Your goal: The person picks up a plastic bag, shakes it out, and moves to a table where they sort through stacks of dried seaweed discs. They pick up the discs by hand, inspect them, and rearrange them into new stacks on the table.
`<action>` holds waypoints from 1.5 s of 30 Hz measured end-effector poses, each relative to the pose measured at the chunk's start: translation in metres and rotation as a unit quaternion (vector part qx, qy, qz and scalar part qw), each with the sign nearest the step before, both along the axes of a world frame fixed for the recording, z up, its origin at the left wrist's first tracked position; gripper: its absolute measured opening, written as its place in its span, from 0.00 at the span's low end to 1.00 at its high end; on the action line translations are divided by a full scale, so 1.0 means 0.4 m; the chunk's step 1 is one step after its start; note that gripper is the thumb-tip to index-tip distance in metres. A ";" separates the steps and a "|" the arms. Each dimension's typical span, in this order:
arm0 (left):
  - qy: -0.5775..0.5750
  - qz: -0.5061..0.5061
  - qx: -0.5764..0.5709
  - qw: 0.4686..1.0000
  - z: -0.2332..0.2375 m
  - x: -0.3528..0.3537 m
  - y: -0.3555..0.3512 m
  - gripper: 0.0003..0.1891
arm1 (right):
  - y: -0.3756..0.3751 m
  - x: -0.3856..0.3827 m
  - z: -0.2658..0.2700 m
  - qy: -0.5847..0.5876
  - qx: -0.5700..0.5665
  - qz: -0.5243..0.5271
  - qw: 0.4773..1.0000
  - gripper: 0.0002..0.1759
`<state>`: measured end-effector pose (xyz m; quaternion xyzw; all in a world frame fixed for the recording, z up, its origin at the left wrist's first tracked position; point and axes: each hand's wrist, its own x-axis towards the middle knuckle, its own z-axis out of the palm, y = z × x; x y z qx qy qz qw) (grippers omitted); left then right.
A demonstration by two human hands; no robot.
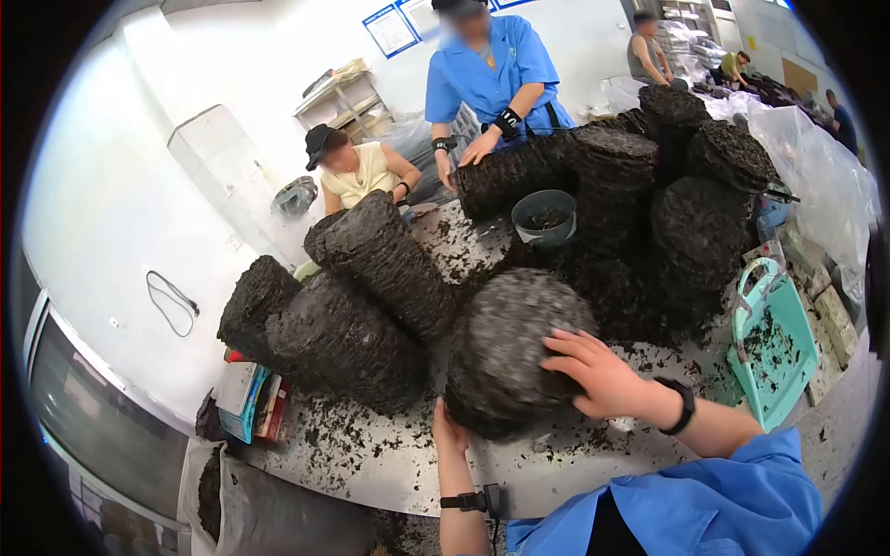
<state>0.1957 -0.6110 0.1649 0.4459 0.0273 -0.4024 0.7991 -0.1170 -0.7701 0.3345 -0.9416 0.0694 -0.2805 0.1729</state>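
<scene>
A thick stack of dark, round, rough sheets [510, 343] stands tilted at the front middle of the metal table, slightly blurred. My right hand [598, 375] lies on its upper right side with the fingers spread. At its lower left edge is my left hand [449, 428], the fingers partly hidden against the stack. To the left lean more dark stacks, one [348, 343] close to the table's left side and another [385, 264] behind it. Dark crumbs lie around the stack on the table [389, 477].
More stacks [616, 185] crowd the back right, beside a grey bucket [544, 218]. A turquoise basket [779, 371] with scraps is at the right. Across the table, a person in blue [501, 79] touches a lying stack; another person [366, 171] sits left. A sack [278, 500] stands front left.
</scene>
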 end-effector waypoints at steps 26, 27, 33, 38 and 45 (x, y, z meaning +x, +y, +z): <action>-0.429 -0.313 0.169 0.830 0.112 -0.140 -0.037 0.40 | -0.116 -0.364 -0.339 -0.177 0.619 -0.106 0.758 0.45; -0.414 -0.282 0.215 0.838 0.224 -0.232 -0.032 0.40 | -0.094 -0.356 -0.314 -0.127 0.621 -0.158 0.757 0.45; -0.295 -0.231 -0.037 0.927 0.185 -0.190 -0.040 0.37 | -0.083 -0.289 -0.231 -0.213 0.592 -0.065 0.775 0.40; -0.302 -0.249 0.147 0.908 0.148 -0.164 0.007 0.39 | -0.125 -0.300 -0.280 -0.219 0.705 -0.015 0.675 0.39; -0.288 -0.213 -0.035 0.933 0.164 -0.193 0.028 0.38 | -0.087 -0.255 -0.209 -0.246 0.596 0.044 0.763 0.54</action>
